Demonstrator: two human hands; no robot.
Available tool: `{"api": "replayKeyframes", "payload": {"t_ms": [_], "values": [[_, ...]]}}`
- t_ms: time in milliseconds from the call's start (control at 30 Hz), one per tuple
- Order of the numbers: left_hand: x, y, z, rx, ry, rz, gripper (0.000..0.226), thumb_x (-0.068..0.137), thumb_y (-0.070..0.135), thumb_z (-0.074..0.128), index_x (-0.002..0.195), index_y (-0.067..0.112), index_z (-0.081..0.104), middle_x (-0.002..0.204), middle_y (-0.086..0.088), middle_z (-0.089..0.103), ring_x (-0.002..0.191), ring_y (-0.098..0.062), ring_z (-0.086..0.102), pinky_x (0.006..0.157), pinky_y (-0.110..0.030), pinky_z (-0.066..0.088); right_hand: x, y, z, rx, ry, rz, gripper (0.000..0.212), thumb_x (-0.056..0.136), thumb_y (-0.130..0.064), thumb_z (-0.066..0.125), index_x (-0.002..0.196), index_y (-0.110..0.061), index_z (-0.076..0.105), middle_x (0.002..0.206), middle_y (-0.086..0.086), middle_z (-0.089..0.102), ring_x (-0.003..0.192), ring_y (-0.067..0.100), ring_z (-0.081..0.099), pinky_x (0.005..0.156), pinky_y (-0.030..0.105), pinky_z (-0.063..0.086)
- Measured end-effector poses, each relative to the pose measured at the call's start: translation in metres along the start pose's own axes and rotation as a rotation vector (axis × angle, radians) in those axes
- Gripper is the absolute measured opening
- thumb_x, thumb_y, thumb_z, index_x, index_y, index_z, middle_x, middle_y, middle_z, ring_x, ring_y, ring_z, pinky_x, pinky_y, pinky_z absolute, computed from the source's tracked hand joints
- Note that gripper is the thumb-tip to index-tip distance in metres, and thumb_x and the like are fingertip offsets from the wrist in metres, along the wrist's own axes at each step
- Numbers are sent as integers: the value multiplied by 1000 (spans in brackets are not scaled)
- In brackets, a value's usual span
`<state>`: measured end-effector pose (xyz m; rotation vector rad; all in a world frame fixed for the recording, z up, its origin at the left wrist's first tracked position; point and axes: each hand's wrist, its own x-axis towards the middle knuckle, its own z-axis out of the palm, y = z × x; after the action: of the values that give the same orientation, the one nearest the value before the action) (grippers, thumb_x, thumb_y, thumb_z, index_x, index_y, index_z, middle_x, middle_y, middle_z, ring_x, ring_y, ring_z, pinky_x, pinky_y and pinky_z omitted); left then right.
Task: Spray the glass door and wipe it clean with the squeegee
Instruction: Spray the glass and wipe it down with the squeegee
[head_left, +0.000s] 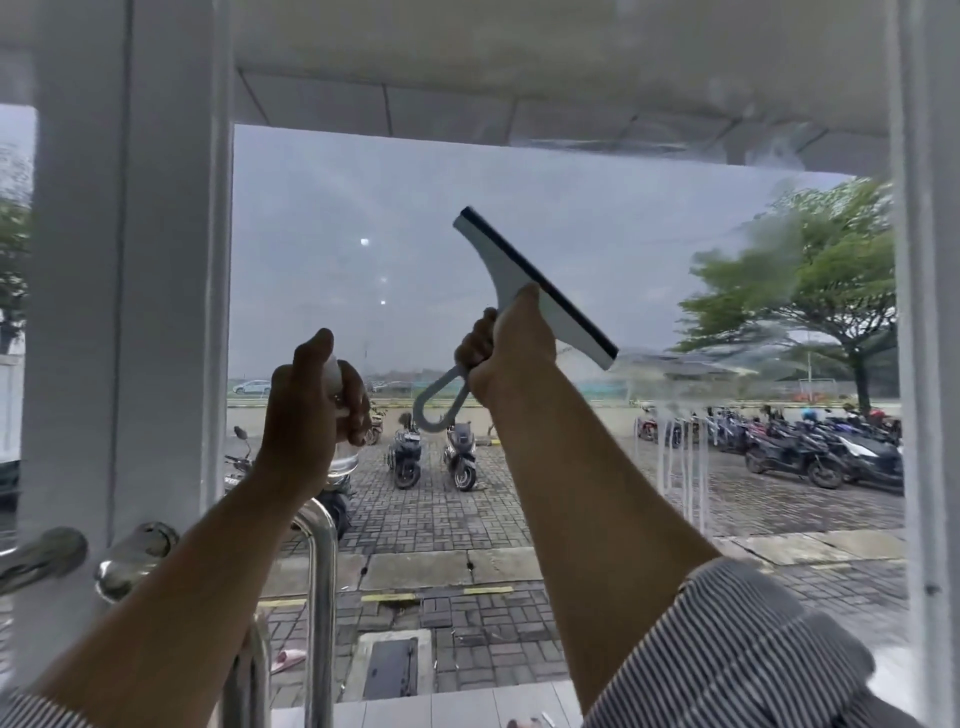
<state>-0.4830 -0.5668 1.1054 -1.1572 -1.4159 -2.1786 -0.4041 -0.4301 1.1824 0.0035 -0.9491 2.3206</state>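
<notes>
Here the glass door (322, 208) in its white frame (124, 260) carries foam and drips at its right side, with parked motorbikes (460, 457) and a tree (810, 291) outside. The left hand (304, 410) closes round a mostly hidden spray bottle (340, 382) above the steel handle (322, 571). The right hand (511, 353) has a closed grip on the squeegee (524, 288), raised mid-pane with its blade tilted.

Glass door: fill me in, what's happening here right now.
A person is cleaning the glass door from inside. The right hand grips a white squeegee by its handle, raised and tilted with the blade toward the upper right. The left hand holds a spray bottle up near the pane. Wet smears and drips cover the right side of the glass, not yet wiped. The middle looks fairly clear.
</notes>
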Motion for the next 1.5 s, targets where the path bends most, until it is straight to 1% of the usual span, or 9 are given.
{"api": "replayKeyframes", "payload": {"t_ms": [133, 300, 467, 767, 900, 1100, 1200, 1333, 1500], "values": [[-2, -2, -5, 6, -6, -12, 58, 87, 55, 37, 46, 15, 48, 43, -7, 43, 40, -21, 38, 43, -23, 33, -9, 9, -2, -96, -23, 0, 55, 98, -58, 47, 64, -15, 41, 36, -4, 28, 25, 11, 19, 34, 12, 21], [-5, -1, -8, -10, -21, -27, 56, 86, 53, 39, 47, 13, 47, 44, -8, 42, 39, -20, 36, 42, -21, 33, -10, -29, 9, 63, -64, -110, 55, 100, -56, 43, 62, -16, 39, 38, -5, 28, 25, 10, 19, 32, 12, 19], [-2, 0, -17, 12, -28, -7, 58, 88, 54, 37, 44, 18, 50, 43, -6, 45, 40, -22, 39, 44, -21, 35, -1, -30, 18, 99, -60, -48, 57, 101, -55, 38, 59, -16, 36, 39, -4, 21, 28, 11, 13, 35, 10, 17], [0, 1, -19, 30, -12, 13, 60, 88, 55, 36, 43, 19, 51, 42, -5, 45, 41, -24, 39, 46, -24, 35, -10, 34, 20, -148, -31, 9, 55, 99, -55, 47, 61, -14, 42, 37, -4, 28, 25, 10, 18, 33, 13, 20], [-2, -1, -20, 70, -23, 21, 60, 89, 56, 36, 43, 20, 50, 43, -5, 46, 40, -23, 39, 44, -24, 35, -16, 13, 26, -144, -72, -15, 52, 99, -53, 49, 62, -16, 43, 39, -5, 28, 28, 10, 17, 34, 13, 19], [1, -3, -24, 51, -31, 25, 57, 78, 65, 43, 44, 19, 50, 44, -8, 45, 40, -21, 37, 42, -25, 34, -10, -39, 65, -257, -132, -211, 54, 100, -53, 46, 63, -14, 43, 38, -4, 29, 27, 11, 21, 36, 13, 23], [1, -3, -24, 51, -18, 24, 58, 83, 60, 41, 44, 19, 50, 43, -7, 45, 40, -22, 37, 43, -24, 34, -5, -53, 90, -340, -141, -231, 53, 101, -51, 43, 64, -13, 44, 39, -4, 29, 27, 11, 20, 37, 12, 23], [0, -3, -25, 52, -7, 28, 58, 88, 55, 38, 43, 19, 51, 43, -6, 45, 41, -22, 38, 44, -24, 34, 5, -53, 107, -399, -87, -221, 54, 103, -48, 40, 65, -11, 47, 36, -2, 32, 24, 11, 22, 39, 11, 28], [-3, -5, -26, 52, 3, 28, 58, 85, 60, 41, 44, 20, 52, 43, -6, 47, 42, -23, 39, 45, -24, 35, 14, -21, 72, -515, -30, -258, 55, 101, -50, 47, 63, -10, 51, 43, 1, 39, 26, 11, 28, 40, 13, 30]]}}
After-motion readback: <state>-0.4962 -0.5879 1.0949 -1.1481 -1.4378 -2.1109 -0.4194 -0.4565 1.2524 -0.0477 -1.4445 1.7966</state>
